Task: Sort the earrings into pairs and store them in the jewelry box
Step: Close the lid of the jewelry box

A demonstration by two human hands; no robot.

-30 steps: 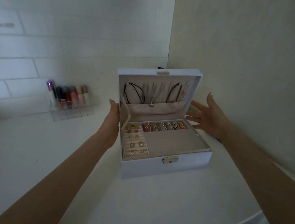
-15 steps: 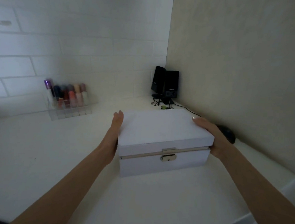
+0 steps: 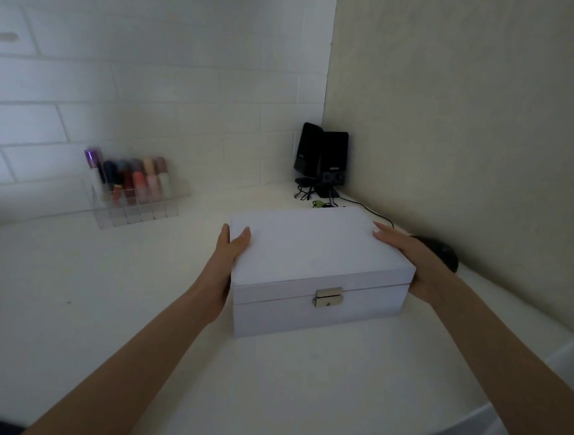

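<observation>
Both hands flank 1 jewelry box (image 3: 317,250), 1 on each side. On the box's left side the left hand (image 3: 228,257) lies flat, its fingers stretched out, and the thumb (image 3: 243,238) rests on top of the lid near the far left corner. Along the right side lies the right hand (image 3: 409,258), whose fingers (image 3: 382,232) run nearly straight along the lid's right edge toward the far right corner. Neither hand closes around anything; both only press on the box.

The box is pale, rectangular and stands on the white surface (image 3: 100,305), with its lid down and the inside hidden. 1 metal clasp (image 3: 328,296) sits in the middle of its front face.

Just behind the right hand lies 1 dark rounded object (image 3: 445,255), close to the beige wall. Beyond the box, in the corner, stand 2 black speakers (image 3: 321,154) side by side, with dark cables (image 3: 368,208) trailing from them across the surface and 1 small green item (image 3: 319,204) by the box's far edge.

Well to the left, against the white brick-pattern wall, stands 1 clear organizer (image 3: 135,210) filled with upright bottles (image 3: 144,180) in purple, dark, red, pink and pale colours; they are too blurred to count exactly.
</observation>
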